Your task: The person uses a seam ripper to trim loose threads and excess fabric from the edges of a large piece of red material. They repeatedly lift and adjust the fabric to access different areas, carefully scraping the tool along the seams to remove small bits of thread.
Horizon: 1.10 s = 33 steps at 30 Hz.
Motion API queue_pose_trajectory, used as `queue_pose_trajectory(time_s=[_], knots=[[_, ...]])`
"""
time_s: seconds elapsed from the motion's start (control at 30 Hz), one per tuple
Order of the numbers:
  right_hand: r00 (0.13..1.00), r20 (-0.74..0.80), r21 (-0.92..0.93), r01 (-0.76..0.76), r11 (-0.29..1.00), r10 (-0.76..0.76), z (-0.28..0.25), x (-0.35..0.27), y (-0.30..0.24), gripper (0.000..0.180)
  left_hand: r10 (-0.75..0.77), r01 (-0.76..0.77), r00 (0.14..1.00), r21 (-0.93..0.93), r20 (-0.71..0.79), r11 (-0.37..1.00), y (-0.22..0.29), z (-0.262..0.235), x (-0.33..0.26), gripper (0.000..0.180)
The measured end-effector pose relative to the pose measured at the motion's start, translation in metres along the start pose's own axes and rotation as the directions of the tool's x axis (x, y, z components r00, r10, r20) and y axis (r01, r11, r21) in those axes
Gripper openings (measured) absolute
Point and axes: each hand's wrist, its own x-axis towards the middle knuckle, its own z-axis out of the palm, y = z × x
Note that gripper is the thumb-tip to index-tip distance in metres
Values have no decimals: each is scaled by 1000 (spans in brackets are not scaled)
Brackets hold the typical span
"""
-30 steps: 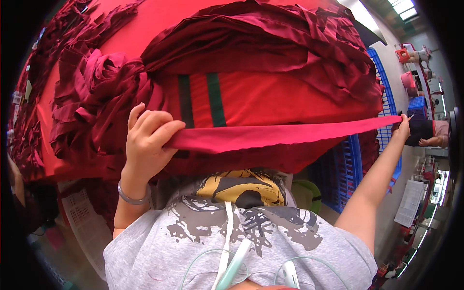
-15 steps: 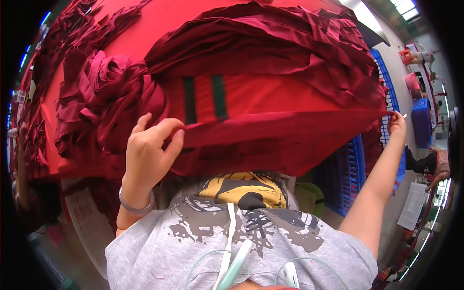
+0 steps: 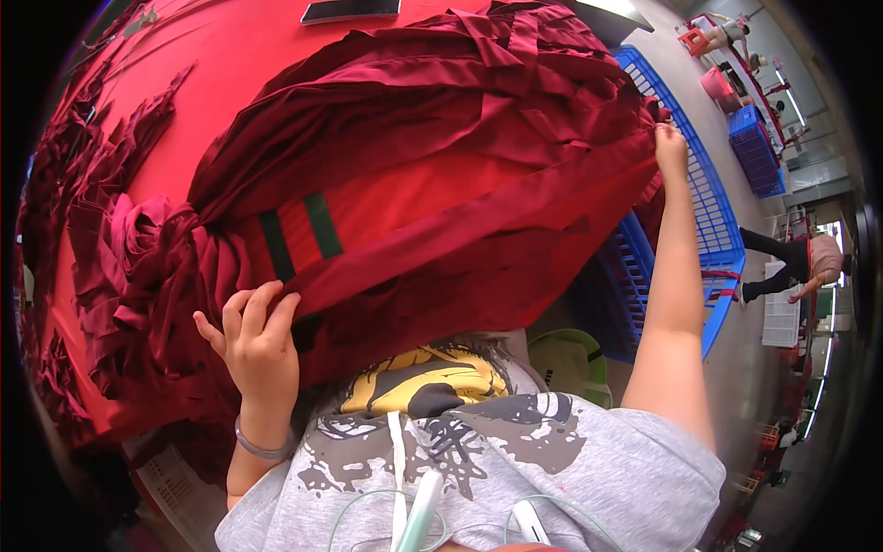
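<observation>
A long dark red fabric strip [image 3: 460, 221] is stretched between my two hands, slanting up to the right. My left hand [image 3: 260, 345] pinches its lower left end between thumb and forefinger, the other fingers spread. At the far right end, my right hand [image 3: 671, 147] is closed on the strip, its arm stretched out. Behind the strip lies a heap of gathered dark red fabric [image 3: 395, 101]. Left of my left hand sits a bunched fabric knot [image 3: 138, 239]. Two dark green bars [image 3: 322, 225] show on the bright red surface between strip and heap.
Blue plastic baskets [image 3: 713, 221] stand by the table's right side. A dark phone [image 3: 351, 10] lies on the red tabletop [image 3: 248, 64] at the back. A green-rimmed cap [image 3: 575, 363] is near my lap. Another person [image 3: 819, 259] is farther off at right.
My right hand has moved up and left, and my left hand down and left, so the strip slants more. The view has shifted, bringing the phone and more of the blue baskets into sight.
</observation>
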Motion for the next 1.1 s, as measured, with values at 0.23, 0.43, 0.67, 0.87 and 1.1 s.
queue_pose_trajectory(time_s=[0.23, 0.43, 0.67, 0.87, 1.1], knots=[[999, 36, -248, -30, 968, 41, 6, -28, -43, 35, -50, 50, 999, 20, 8, 999, -7, 2, -2, 21], [949, 197, 344, 168, 924, -246, -20, -145, -238, 59, 69, -69, 998, -199, -6, 978, 22, -13, -6, 28], [544, 107, 713, 542, 446, -832, -22, -293, -327, 39, 81, -45, 983, -212, 164, 976, 18, 6, -14, 46], [456, 262, 503, 688, 523, -851, -18, -318, -326, 34, 66, -40, 989, -187, 136, 982, 21, 11, -15, 48], [512, 242, 596, 591, 543, -824, -11, -320, -330, 30, 40, -24, 990, -112, 136, 993, 26, 13, -11, 55]])
